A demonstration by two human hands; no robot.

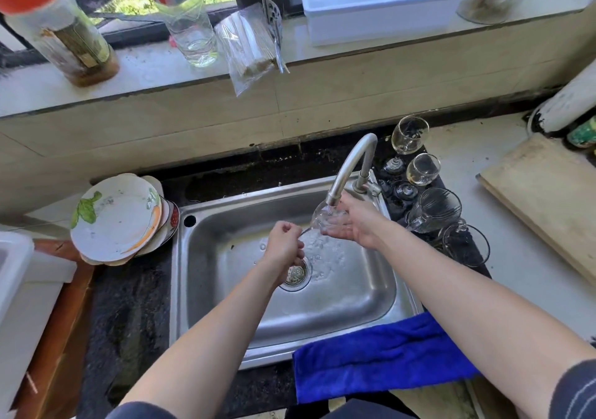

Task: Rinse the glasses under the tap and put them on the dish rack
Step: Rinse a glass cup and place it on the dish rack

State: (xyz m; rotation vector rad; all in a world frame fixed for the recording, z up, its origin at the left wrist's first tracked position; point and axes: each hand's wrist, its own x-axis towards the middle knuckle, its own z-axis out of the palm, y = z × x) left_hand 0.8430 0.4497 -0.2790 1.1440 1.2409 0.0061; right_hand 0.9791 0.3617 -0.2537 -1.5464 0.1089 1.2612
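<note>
Head view: the rinse is in hand. A wine glass [325, 217] lies tilted under the running tap [351, 163], at the sink's [354, 292] 1 o'clock. The left hand [283, 246] pinches its stem with curled fingers. The right hand [354, 221], fingers nearly straight, cups the bowl. More glasses [432, 205] stand at the tap's 4 o'clock. Next, the glass likely needs lifting clear and draining; no rack is clearly shown

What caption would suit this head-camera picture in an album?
Left hand holds a wine glass by its stem under the running tap, right hand against its bowl.
</note>
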